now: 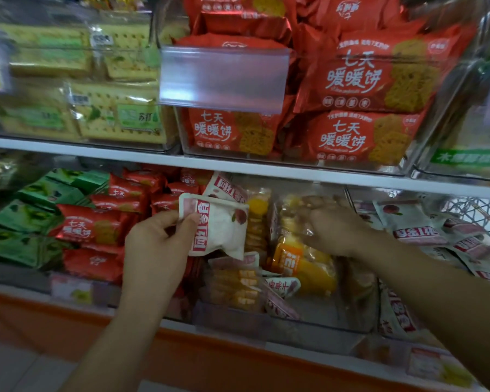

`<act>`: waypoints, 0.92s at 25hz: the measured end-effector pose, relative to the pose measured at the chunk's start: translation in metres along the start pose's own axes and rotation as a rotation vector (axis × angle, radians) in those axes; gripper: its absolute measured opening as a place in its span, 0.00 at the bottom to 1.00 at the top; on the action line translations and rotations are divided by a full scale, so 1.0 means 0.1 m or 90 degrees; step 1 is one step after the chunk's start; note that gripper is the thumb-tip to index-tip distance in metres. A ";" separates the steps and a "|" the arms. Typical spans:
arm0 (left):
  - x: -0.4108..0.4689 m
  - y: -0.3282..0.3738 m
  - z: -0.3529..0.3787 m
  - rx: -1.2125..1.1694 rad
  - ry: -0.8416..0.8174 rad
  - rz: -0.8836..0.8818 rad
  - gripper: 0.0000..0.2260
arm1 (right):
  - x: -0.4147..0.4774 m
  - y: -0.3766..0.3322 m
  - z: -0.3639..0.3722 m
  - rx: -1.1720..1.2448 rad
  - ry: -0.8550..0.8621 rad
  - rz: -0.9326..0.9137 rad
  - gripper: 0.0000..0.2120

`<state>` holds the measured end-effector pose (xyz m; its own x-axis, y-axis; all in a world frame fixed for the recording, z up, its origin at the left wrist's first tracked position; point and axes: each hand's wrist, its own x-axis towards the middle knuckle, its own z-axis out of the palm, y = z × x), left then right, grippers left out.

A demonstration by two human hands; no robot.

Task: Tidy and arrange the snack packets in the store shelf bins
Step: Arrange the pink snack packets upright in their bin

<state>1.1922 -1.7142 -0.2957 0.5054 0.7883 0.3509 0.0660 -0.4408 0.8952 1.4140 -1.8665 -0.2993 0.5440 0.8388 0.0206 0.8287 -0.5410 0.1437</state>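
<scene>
My left hand [156,244] pinches a white and pink snack packet [224,224] by its left edge, holding it above the middle bin [309,326] of the lower shelf. My right hand [334,227] reaches into the same bin and grips a clear packet of yellow snacks [292,210] near its top. Orange and yellow packets [303,264] and more white-pink packets [280,287] lie mixed in that bin.
Left of it lie red packets [96,227] and green packets [26,219]. A bin on the right holds several white-pink packets [425,230]. On the upper shelf stand clear bins with red biscuit packets [357,80] and yellow cracker packs [116,117]. A white shelf edge [266,168] runs just above my hands.
</scene>
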 end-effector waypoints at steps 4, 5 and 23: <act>-0.09 -0.17 0.04 0.012 0.044 -0.026 0.04 | 0.17 -0.26 0.02 0.031 0.046 -0.032 0.23; -0.09 -0.17 0.05 0.005 0.046 -0.028 0.04 | 0.23 -0.31 0.02 0.013 0.047 -0.034 0.21; -0.31 -0.03 0.32 -0.002 0.007 0.187 0.09 | -0.50 -0.03 -0.06 0.569 0.545 0.259 0.08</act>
<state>1.2042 -1.7514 -0.3179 0.4936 0.6316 0.5979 -0.0844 -0.6494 0.7557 1.3840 -1.9062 -0.2950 0.7937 0.1991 0.5748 0.6061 -0.3389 -0.7196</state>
